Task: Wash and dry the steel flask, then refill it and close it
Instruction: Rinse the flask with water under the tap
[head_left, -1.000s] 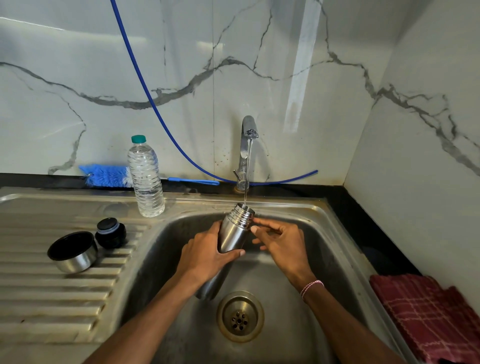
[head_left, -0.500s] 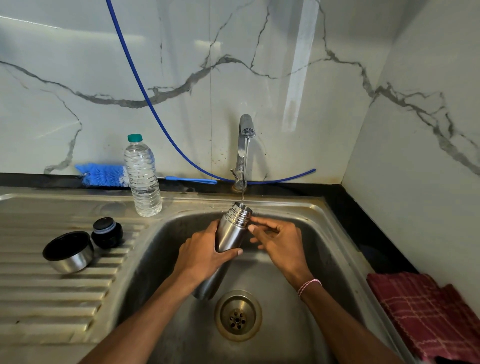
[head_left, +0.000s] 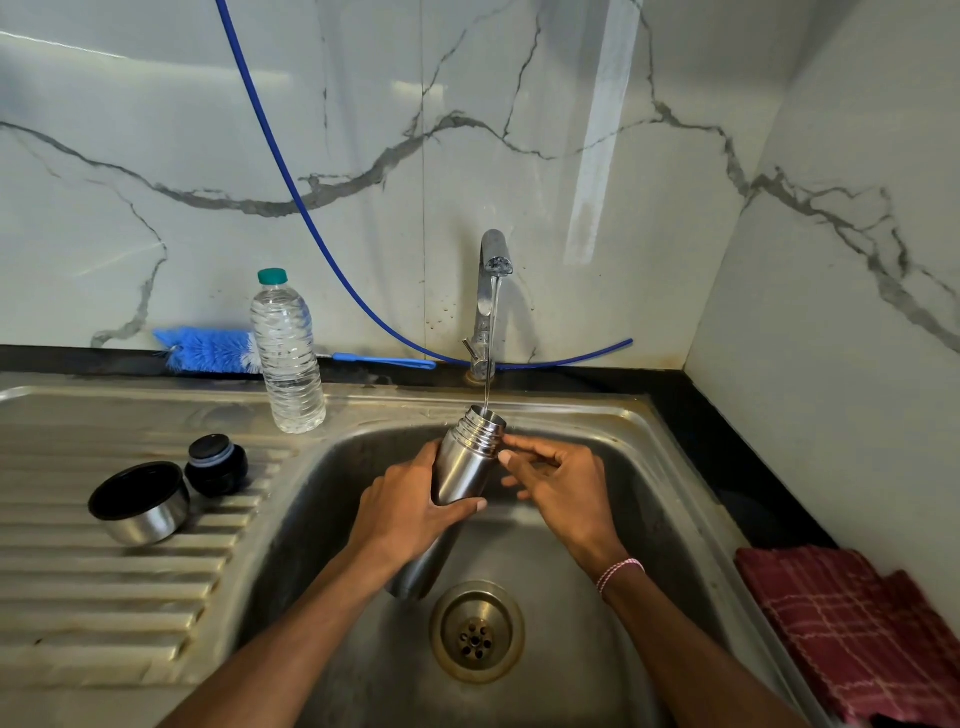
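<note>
Steel flask (head_left: 465, 467) sits tilted over the sink (head_left: 613, 441) basin, open threaded mouth up under the tap (head_left: 491, 291) with a thin stream running into it, base down near the drain (head_left: 475, 631). Left hand (head_left: 415, 514) wraps round the flask body mid-height, thumb across the front; right hand (head_left: 558, 483) has loosely bent fingers, thumb and index tips against the right side of the neck, not wrapped round it. On the ribbed drainboard to the left: steel cup lid (head_left: 139, 501) and black stopper (head_left: 215, 464) side by side, plastic bottle (head_left: 287, 353) upright behind them.
</note>
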